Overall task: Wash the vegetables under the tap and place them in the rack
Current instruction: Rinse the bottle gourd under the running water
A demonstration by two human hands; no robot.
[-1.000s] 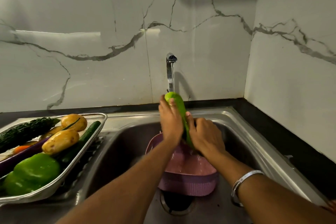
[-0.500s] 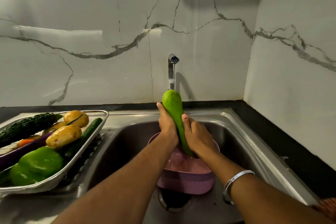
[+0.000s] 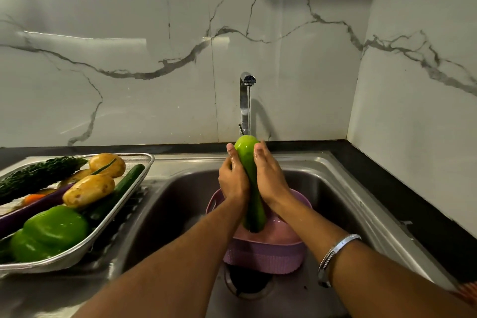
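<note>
Since a second ago both hands have slid up the long light-green gourd [image 3: 248, 178], left hand [image 3: 232, 183] and right hand [image 3: 268, 181] clasping it under the steel tap [image 3: 245, 100] at twelve o'clock; rotating it would rinse every side.

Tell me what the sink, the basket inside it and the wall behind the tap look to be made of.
Sink: apparently stainless steel with a brushed sheen, grey and softly reflective.
Basket: probably plastic, matte mauve, with a moulded perforated wall.
Wall: polished marble or marble-look tile; white with grey veins, a glossy light streak and a vertical joint.
</note>
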